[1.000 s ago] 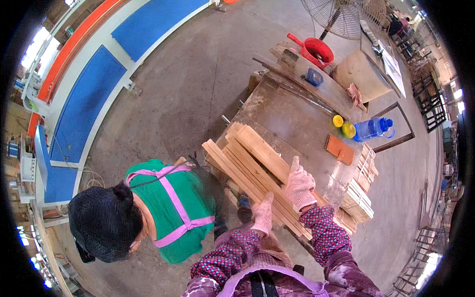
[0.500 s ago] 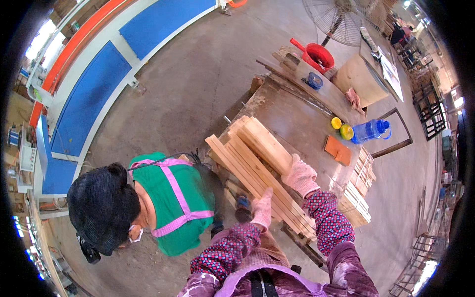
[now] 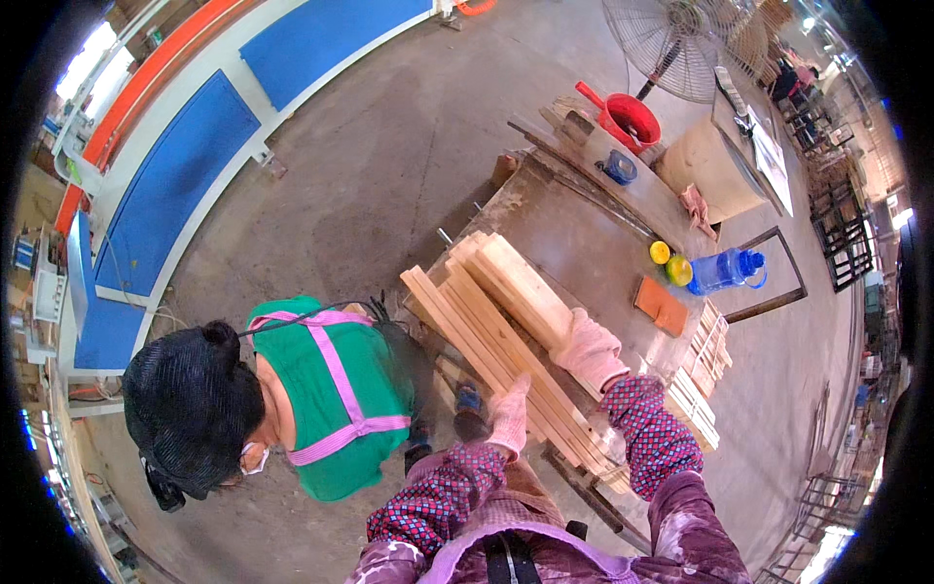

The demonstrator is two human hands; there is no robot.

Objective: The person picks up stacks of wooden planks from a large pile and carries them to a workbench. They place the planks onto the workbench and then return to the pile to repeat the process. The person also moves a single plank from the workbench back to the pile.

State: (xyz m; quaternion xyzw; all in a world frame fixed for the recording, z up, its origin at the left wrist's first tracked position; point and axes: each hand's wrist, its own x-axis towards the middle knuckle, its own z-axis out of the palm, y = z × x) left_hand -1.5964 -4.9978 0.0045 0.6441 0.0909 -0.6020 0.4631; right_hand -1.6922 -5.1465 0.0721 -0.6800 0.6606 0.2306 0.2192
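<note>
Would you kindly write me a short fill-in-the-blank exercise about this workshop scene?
1. Both gloved hands, the left hand and the right hand, rest on a stack of wooden ____.
2. The water bottle on the workbench is ____ in colour.
3. The nearby person wears a ____ top.

Missing words: planks; blue; green

Grey stained concrete floor point(image 3: 389, 165). Long blue-panelled, orange-edged machine casing point(image 3: 175, 175) along the left side. Grey metal pedestal fan point(image 3: 671, 39) at top. Worn brown counter point(image 3: 584, 234) at centre.
</note>
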